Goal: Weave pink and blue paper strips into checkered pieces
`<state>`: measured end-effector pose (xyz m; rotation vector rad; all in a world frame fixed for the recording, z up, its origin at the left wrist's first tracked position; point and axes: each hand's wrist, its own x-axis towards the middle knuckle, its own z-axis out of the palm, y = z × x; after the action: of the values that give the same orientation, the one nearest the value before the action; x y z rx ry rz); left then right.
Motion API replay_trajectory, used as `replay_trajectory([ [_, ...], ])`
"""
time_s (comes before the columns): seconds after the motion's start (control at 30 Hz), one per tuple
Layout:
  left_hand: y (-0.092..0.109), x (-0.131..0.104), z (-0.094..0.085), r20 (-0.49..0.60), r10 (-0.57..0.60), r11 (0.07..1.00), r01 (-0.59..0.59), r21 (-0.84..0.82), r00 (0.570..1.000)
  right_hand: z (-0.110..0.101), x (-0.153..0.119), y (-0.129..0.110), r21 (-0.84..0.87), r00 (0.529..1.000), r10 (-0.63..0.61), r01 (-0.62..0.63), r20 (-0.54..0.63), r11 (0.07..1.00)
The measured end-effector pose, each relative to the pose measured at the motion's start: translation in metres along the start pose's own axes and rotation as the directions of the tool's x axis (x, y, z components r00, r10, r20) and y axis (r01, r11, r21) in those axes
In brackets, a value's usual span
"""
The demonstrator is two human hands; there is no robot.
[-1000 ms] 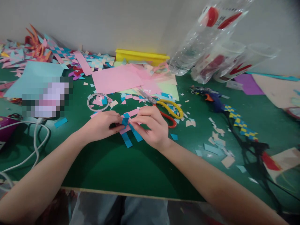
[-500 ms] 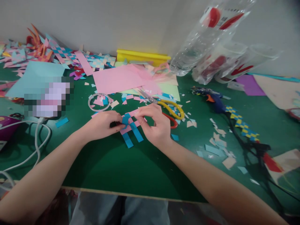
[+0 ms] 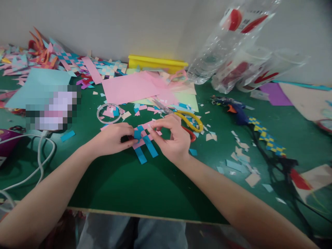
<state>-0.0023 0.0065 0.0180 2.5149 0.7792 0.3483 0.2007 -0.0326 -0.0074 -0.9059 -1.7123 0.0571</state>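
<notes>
Pink and blue paper strips (image 3: pixel 150 146) cross over and under each other in a small weave, held just above or on the green table. My left hand (image 3: pixel 116 138) pinches the weave's left side between thumb and fingers. At its right side, my right hand (image 3: pixel 172 138) has thumb and forefinger closed at a pink strip's end. Two blue strip ends hang toward me from the weave. Scissors (image 3: pixel 190 121) with yellow and red handles lie partly behind my right hand. A roll of clear tape (image 3: pixel 109 113) rests beyond my left hand.
Pink paper sheets (image 3: pixel 129 86) and many scraps lie at the back near a yellow strip-like holder (image 3: pixel 158 64). A phone (image 3: pixel 55 110) with a white cable is at left. A plastic bottle (image 3: pixel 212 52), plastic cups (image 3: pixel 272 69) and a blue glue gun (image 3: pixel 240 114) stand or lie at right.
My right thumb and forefinger have shifted very slightly at the pink strip. The left hand keeps its grip, and the view has drifted a little.
</notes>
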Motion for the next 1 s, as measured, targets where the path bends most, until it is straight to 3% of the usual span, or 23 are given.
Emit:
replay_trajectory([
  [0.43, -0.001, 0.000, 0.000, -0.004, -0.003, 1.000, 0.003, 0.016, 1.000, -0.001, 0.000, -0.001, -0.001, 0.999, -0.037, 0.037, 0.024, 0.999],
  [0.53, 0.000, 0.000, 0.000, -0.024, -0.012, 0.999, 0.013, 0.032, 1.000, -0.002, 0.001, -0.001, 0.066, 0.990, -0.102, 0.096, 0.097, 0.993],
  [0.63, 0.000, 0.000, 0.000, -0.049, -0.028, 0.998, 0.030, 0.060, 0.998, -0.002, 0.001, 0.002, 0.102, 0.950, -0.177, 0.155, 0.258, 0.983],
  [0.8, -0.001, 0.000, 0.001, -0.064, -0.012, 0.995, 0.018, 0.098, 0.998, -0.001, -0.001, 0.008, 0.049, 0.841, -0.274, 0.284, 0.466, 0.957],
  [0.9, -0.002, 0.000, 0.002, -0.076, -0.018, 0.992, 0.027, 0.122, 0.997, 0.002, -0.001, 0.010, 0.027, 0.802, -0.304, 0.339, 0.515, 0.940],
  [1.0, -0.002, 0.000, 0.002, -0.074, -0.025, 0.992, 0.034, 0.125, 0.997, 0.004, -0.002, 0.012, 0.022, 0.794, -0.317, 0.358, 0.519, 0.933],
])
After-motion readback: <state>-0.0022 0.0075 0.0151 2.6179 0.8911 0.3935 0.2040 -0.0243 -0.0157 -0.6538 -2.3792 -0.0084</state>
